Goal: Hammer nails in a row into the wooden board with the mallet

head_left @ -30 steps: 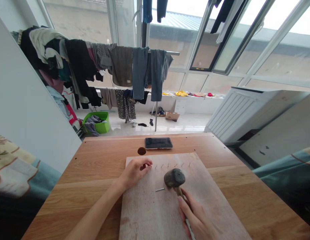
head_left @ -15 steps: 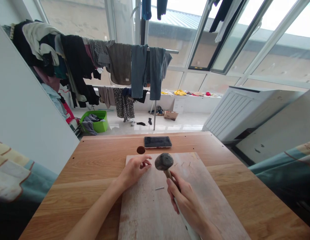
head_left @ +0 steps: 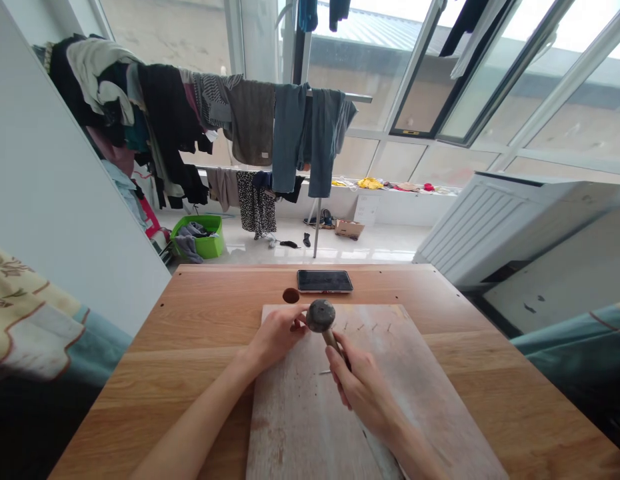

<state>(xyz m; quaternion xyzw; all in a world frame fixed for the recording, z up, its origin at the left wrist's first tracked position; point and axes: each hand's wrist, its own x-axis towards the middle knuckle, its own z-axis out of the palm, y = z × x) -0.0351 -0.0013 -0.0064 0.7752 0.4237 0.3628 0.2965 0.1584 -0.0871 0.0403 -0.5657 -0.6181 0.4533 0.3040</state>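
Observation:
My right hand (head_left: pixel 357 373) is wrapped round the wooden handle of a mallet (head_left: pixel 321 315) with a dark, rounded head. The head hangs just right of the fingertips of my left hand (head_left: pixel 283 333). Those fingers are pinched together near the far left part of a worn, whitish wooden board (head_left: pixel 290 427); the mallet head partly covers what they grip. To the right, several thin nails (head_left: pixel 374 327) stand up from the board in a row. One loose nail (head_left: pixel 325 372) lies flat on it, partly behind my right hand.
The board rests on a wooden table (head_left: pixel 200 333). Beyond it lie a black phone (head_left: pixel 325 281) and a round hole (head_left: pixel 291 295) in the tabletop. Past the table are a drying rack with clothes (head_left: pixel 290 133), a green basin (head_left: pixel 210 245) and a white appliance (head_left: pixel 470 227) at right.
The mallet head has moved down and left relative to the board, closer to my left fingertips. My right hand now partly covers the loose nail. The whole view has shifted slightly.

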